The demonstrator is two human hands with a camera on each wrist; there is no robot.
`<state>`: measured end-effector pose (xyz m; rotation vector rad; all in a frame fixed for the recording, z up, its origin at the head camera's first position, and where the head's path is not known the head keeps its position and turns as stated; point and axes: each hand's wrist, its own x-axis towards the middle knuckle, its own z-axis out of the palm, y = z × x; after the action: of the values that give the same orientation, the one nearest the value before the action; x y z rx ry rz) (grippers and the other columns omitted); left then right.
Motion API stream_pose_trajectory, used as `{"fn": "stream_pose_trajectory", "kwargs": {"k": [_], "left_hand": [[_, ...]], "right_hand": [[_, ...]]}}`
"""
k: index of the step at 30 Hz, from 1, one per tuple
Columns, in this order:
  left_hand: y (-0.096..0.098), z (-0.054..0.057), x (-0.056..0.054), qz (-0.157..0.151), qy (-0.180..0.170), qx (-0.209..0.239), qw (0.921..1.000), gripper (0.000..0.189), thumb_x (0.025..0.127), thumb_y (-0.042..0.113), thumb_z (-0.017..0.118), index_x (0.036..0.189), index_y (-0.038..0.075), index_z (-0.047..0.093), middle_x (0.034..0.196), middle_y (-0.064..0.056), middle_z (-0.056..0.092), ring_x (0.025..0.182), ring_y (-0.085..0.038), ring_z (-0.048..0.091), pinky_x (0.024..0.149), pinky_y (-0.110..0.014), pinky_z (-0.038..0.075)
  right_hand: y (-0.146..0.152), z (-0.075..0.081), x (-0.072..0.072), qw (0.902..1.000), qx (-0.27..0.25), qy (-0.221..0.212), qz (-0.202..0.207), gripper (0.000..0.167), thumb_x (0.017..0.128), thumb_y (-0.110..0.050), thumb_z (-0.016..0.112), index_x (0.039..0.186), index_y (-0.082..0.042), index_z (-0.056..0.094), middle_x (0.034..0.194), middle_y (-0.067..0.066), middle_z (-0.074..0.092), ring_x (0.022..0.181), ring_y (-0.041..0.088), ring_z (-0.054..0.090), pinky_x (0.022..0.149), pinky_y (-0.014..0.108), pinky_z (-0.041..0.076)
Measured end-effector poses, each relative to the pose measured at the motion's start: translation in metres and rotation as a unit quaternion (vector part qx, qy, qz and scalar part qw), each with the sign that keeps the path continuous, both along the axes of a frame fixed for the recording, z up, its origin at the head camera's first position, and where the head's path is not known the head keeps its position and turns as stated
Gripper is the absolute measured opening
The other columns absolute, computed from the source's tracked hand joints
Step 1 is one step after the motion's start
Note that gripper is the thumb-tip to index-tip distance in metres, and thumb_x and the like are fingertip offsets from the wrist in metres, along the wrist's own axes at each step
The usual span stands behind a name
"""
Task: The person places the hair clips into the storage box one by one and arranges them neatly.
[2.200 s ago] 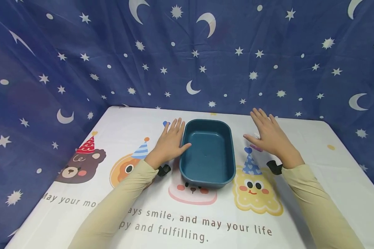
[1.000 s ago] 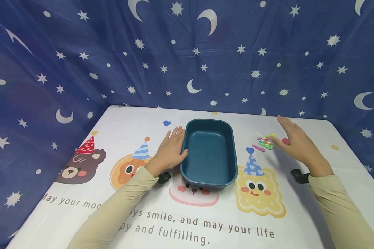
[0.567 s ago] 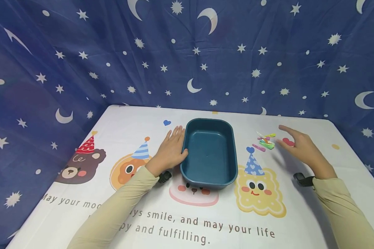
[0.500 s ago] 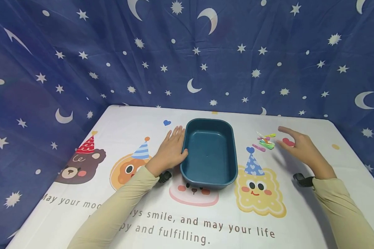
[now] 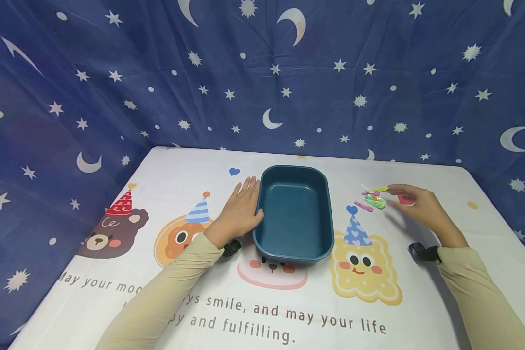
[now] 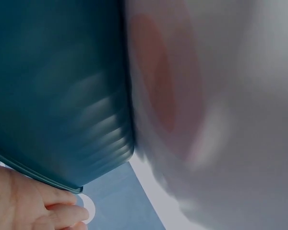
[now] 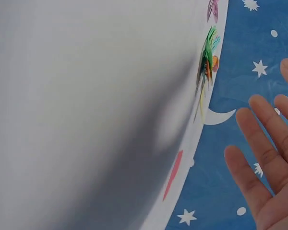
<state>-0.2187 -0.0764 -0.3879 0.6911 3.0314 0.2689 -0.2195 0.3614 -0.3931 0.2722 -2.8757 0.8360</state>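
Note:
A deep teal plastic basin (image 5: 292, 218) sits on the table, its inside bare. My left hand (image 5: 237, 214) lies along its left side with straight fingers, the thumb at the rim; the left wrist view shows the fingers (image 6: 62, 211) beside the rim. To the basin's right lies a small heap of colourful hair clips (image 5: 375, 200) in green, yellow, pink and white. Just right of the heap is my right hand (image 5: 420, 206), thumb and fingers spread apart. The right wrist view has its fingers (image 7: 269, 153) extended and apart from the clips (image 7: 209, 57).
A white tablecloth (image 5: 332, 321) printed with cartoon faces and lettering covers the table. Behind and to the left hangs a blue curtain (image 5: 227, 53) with moons and stars. A black wrist strap (image 5: 424, 253) is on the right wrist.
My right hand has gone from above the clips out to the right, lowered, and come back left close to them, uncovering the heap. The left hand's thumb has drawn back slightly at the basin's rim.

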Motion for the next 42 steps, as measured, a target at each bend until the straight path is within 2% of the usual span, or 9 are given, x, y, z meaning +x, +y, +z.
{"fn": "stream_pose_trajectory", "kwargs": {"k": [5,9,12,17,20,23,28,34,42], "left_hand": [[0.0,0.0,0.0,-0.002,-0.001,0.002,1.0,0.072,0.094,0.029,0.042,0.149,-0.004,0.01,0.157,-0.018,0.01,0.148,-0.029,0.005,0.121,-0.043,0.005],[0.0,0.0,0.0,-0.002,-0.002,0.001,1.0,0.072,0.094,0.03,0.041,0.149,-0.004,0.009,0.158,-0.018,0.009,0.148,-0.028,0.004,0.121,-0.043,0.004],[0.0,0.0,0.0,-0.002,-0.003,0.004,1.0,0.072,0.094,0.029,0.041,0.149,-0.004,0.009,0.158,-0.018,0.01,0.148,-0.028,0.004,0.121,-0.044,0.005],[0.0,-0.001,0.0,-0.001,-0.004,0.012,0.9999,0.072,0.094,0.028,0.042,0.149,-0.004,0.009,0.158,-0.018,0.01,0.148,-0.028,0.004,0.121,-0.044,0.006],[-0.001,-0.001,-0.001,-0.002,-0.003,0.016,0.9999,0.072,0.093,0.028,0.042,0.149,-0.004,0.009,0.158,-0.018,0.01,0.148,-0.028,0.004,0.121,-0.043,0.005],[-0.001,-0.002,0.0,-0.002,-0.002,0.017,0.9999,0.072,0.093,0.028,0.042,0.149,-0.004,0.009,0.158,-0.018,0.01,0.148,-0.028,0.005,0.121,-0.043,0.004],[-0.001,-0.002,0.0,-0.003,0.002,0.018,0.9998,0.072,0.093,0.028,0.043,0.149,-0.004,0.009,0.157,-0.018,0.011,0.148,-0.03,0.008,0.121,-0.044,0.006],[-0.001,-0.002,0.0,-0.005,0.003,0.021,0.9998,0.072,0.093,0.028,0.043,0.149,-0.004,0.01,0.157,-0.018,0.011,0.148,-0.03,0.008,0.121,-0.044,0.007],[-0.001,-0.002,0.0,-0.005,-0.005,0.026,0.9996,0.072,0.094,0.028,0.042,0.149,-0.004,0.009,0.157,-0.018,0.011,0.148,-0.029,0.006,0.121,-0.043,0.005]], "right_hand": [[0.015,-0.021,-0.015,1.0,0.0,0.002,-0.002,0.046,0.081,-0.018,0.073,0.123,-0.004,0.06,0.112,0.022,0.066,0.101,0.036,0.063,0.085,0.045,0.052],[0.03,-0.042,-0.031,0.9999,0.005,0.012,-0.011,0.044,0.078,-0.027,0.075,0.118,-0.01,0.063,0.106,0.013,0.07,0.088,-0.002,0.062,0.076,0.014,0.052],[0.028,-0.038,-0.03,0.9999,-0.011,-0.004,-0.01,0.043,0.078,-0.029,0.076,0.113,-0.008,0.065,0.104,0.013,0.07,0.083,-0.014,0.055,0.073,0.013,0.051],[0.01,-0.012,-0.018,0.9988,-0.015,-0.047,-0.003,0.041,0.078,-0.021,0.076,0.112,-0.001,0.065,0.106,0.021,0.068,0.089,0.016,0.065,0.076,0.033,0.055],[0.005,-0.006,-0.017,0.9981,0.002,-0.061,0.001,0.039,0.078,-0.017,0.075,0.112,0.001,0.065,0.106,0.022,0.068,0.094,0.031,0.065,0.075,0.03,0.055],[0.003,-0.005,-0.019,0.9975,0.008,-0.069,0.01,0.039,0.078,-0.014,0.075,0.111,0.004,0.064,0.104,0.024,0.068,0.094,0.036,0.065,0.076,0.031,0.055],[0.004,-0.007,-0.024,0.9964,0.023,-0.08,0.014,0.036,0.077,-0.013,0.075,0.108,0.003,0.067,0.099,0.021,0.07,0.088,0.027,0.067,0.079,0.04,0.053],[0.005,-0.008,-0.027,0.9948,0.034,-0.094,0.018,0.03,0.077,-0.01,0.074,0.104,0.003,0.068,0.091,0.018,0.071,0.077,0.008,0.06,0.07,0.023,0.048],[0.001,-0.006,-0.027,0.9944,0.035,-0.098,0.022,0.025,0.076,-0.005,0.073,0.099,0.004,0.07,0.089,0.019,0.071,0.074,0.007,0.055,0.062,0.014,0.043]]}}
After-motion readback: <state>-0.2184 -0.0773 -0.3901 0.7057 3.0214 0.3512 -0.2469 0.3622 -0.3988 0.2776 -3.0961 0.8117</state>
